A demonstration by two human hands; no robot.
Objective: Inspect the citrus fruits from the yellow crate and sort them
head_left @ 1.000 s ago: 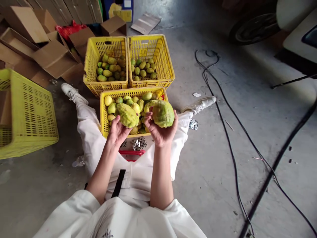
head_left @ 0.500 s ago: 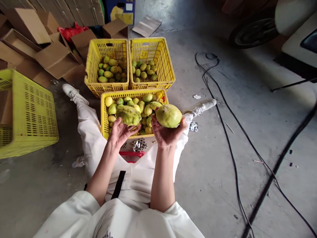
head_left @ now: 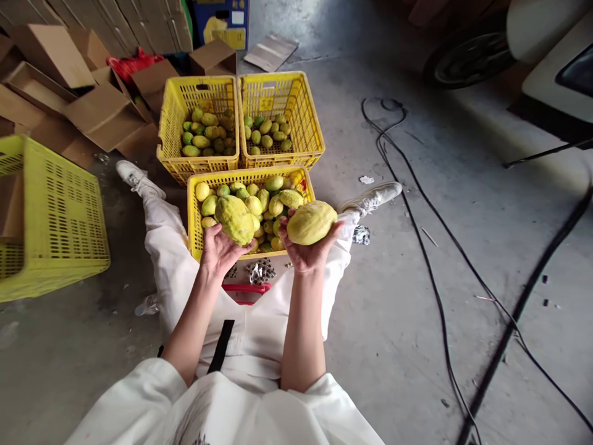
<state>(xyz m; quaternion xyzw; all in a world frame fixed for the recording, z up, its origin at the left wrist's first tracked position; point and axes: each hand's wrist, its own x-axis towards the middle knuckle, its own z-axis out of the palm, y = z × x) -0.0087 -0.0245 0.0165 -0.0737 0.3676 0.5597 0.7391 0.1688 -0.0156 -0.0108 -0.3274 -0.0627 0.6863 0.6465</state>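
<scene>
My left hand (head_left: 221, 250) holds a knobbly yellow-green oval fruit (head_left: 235, 219), its thumb at the near left side and fingers beneath. In my right hand (head_left: 306, 254) rests a smoother, paler yellow fruit (head_left: 312, 222), with fingers and thumb curled around its underside. Both fruits are held side by side, apart from each other, above the near yellow crate (head_left: 191, 213). Inside that crate lie several fruits of the same sort, such as a yellow-green one (head_left: 291, 198) close to my right hand. My forearms and the held fruits hide part of the crate.
Two more yellow crates with fruit, left (head_left: 169, 123) and right (head_left: 315, 117), stand behind. A yellow-green crate (head_left: 65, 210) is at left, near open cardboard boxes (head_left: 99, 114). Black cables (head_left: 435, 284) cross the floor at right, below a vehicle's wheel (head_left: 470, 59). My legs flank the near crate.
Both held fruits have been turned in my hands. The left one now tilts downward to the right; the right one shows its long side and sits slightly lower and further left.
</scene>
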